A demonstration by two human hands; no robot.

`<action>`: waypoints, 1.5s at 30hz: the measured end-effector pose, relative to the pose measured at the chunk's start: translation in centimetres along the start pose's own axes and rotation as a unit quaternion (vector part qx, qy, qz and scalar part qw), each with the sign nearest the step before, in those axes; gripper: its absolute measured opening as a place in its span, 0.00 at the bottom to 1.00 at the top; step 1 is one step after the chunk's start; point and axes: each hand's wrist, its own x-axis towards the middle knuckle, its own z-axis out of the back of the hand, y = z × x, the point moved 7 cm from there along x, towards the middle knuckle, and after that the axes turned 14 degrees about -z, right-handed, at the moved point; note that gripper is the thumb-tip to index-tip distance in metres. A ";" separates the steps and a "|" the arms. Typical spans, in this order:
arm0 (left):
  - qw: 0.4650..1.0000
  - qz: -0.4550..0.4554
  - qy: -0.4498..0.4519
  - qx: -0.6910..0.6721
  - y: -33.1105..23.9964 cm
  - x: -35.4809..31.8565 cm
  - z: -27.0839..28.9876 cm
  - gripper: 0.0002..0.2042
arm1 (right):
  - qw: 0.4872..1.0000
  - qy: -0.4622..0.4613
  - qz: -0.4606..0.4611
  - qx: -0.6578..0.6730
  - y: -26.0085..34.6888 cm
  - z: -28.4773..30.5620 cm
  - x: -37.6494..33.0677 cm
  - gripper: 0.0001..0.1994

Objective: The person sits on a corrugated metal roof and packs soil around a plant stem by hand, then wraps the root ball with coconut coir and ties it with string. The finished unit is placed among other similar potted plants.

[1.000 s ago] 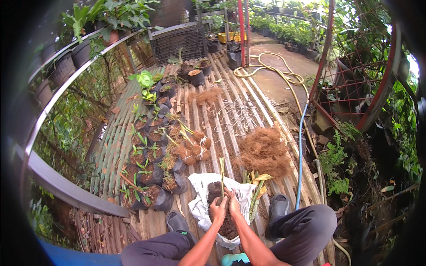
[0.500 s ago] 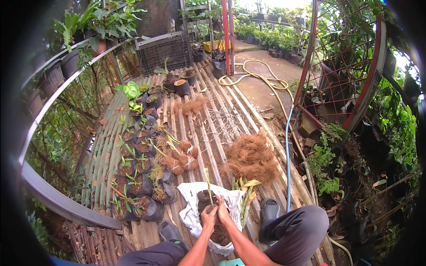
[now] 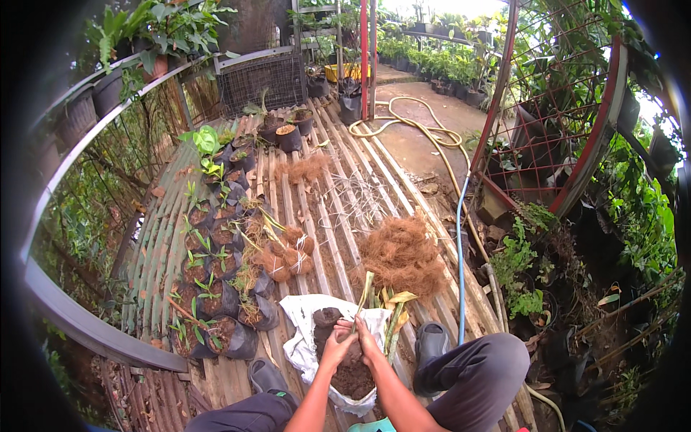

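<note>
My left hand [image 3: 337,348] and my right hand [image 3: 370,344] are cupped together over an open white sack [image 3: 296,309], their fingers closed around the lower end of a pale green plant cutting [image 3: 366,289]. The cutting leans to the right, and its base is hidden in my hands. Dark, crumbly soil [image 3: 353,380] fills the sack below them. A rounded dark lump of soil [image 3: 327,317] lies in the sack just beyond my left hand. Several green and yellowing cuttings [image 3: 394,322] rest at the sack's right edge.
Brown coconut fibre [image 3: 403,255] is heaped beyond the sack, near loose white strings [image 3: 354,198]. Tied fibre balls [image 3: 286,261] and rows of black bags with seedlings [image 3: 216,299] stand left. A blue hose [image 3: 461,266] runs along the right. My shoes [image 3: 432,345] flank the sack.
The cutting has tipped from nearly upright to leaning right. My hands have shifted slightly, still together around its base. The whole view has moved a little.
</note>
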 end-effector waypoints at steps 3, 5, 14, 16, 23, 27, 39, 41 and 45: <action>0.982 -0.032 -0.099 0.157 -0.8 -0.4 0.1 0.35 | 0.989 0.043 -0.083 0.113 -1.9 0.3 0.2 0.27; 0.965 -0.092 -0.153 0.193 -2.0 -0.7 0.2 0.34 | 0.987 0.031 -0.072 0.140 -1.9 0.8 0.1 0.25; 0.805 -0.489 0.072 0.329 -10.1 -3.4 -2.1 0.25 | 0.945 0.021 -0.040 0.324 -0.3 0.6 -0.6 0.19; 0.800 -0.510 0.030 0.314 -10.8 -3.7 -2.0 0.20 | 0.947 0.050 -0.023 0.317 -0.5 0.1 -0.4 0.18; 0.797 -0.519 -0.032 0.307 -8.7 -4.7 -1.9 0.11 | 0.958 0.149 -0.065 0.235 -2.1 -0.2 0.6 0.13; 0.790 -0.519 -0.060 0.323 -7.5 -5.3 -1.4 0.11 | 0.942 0.118 -0.148 0.275 -4.1 -0.2 1.3 0.13; 0.763 -0.519 -0.115 0.367 -8.8 -6.2 -1.8 0.10 | 0.936 0.242 -0.114 0.228 -2.7 -1.5 0.7 0.17; 0.758 -0.526 -0.118 0.367 -8.8 -6.6 -1.6 0.13 | 0.952 0.174 -0.140 0.209 -3.1 -1.3 0.7 0.16; 0.852 -0.451 -0.103 0.244 -8.4 -4.6 -0.6 0.29 | 0.976 0.086 -0.124 0.158 -1.2 -0.7 -0.7 0.12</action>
